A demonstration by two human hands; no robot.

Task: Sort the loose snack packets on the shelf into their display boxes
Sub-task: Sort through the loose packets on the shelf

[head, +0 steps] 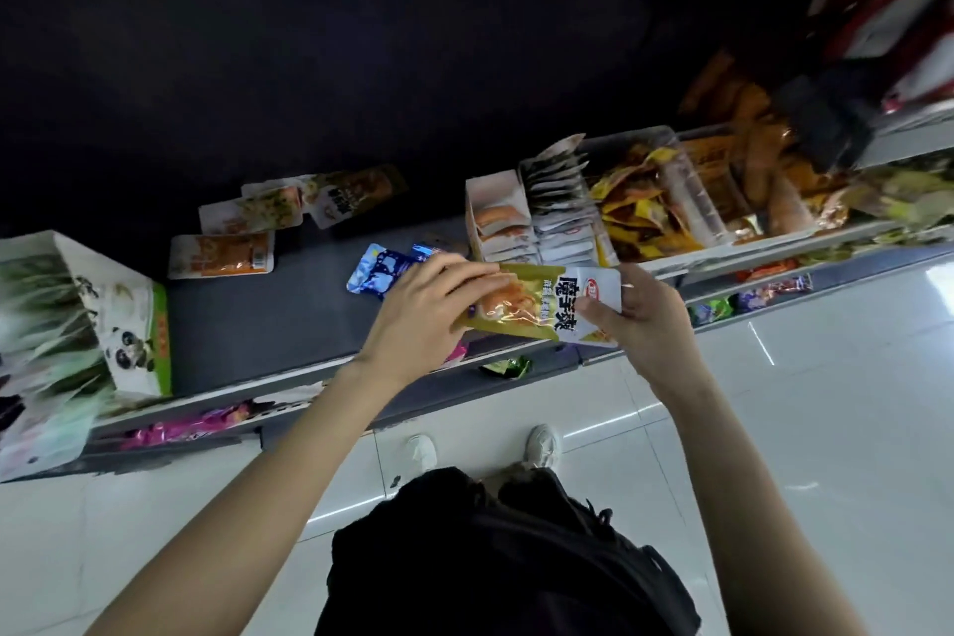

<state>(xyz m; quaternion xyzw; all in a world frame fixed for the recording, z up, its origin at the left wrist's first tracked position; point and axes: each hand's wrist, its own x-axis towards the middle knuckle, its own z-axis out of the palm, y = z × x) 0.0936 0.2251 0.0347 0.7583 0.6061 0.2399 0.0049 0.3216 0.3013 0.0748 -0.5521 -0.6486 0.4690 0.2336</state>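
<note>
Head view: both hands (433, 310) (640, 320) grip one yellow packet (542, 302) near a white display box (498, 222) of packets.

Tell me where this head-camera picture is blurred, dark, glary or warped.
Head view: the red packaging at upper right is smeared by motion blur; the space above the grey shelf is nearly black; glare streaks the white glossy floor tiles and the yellow-green snack packet that the left hand and right hand hold; wide-angle distortion bends the shelf edge.
</note>
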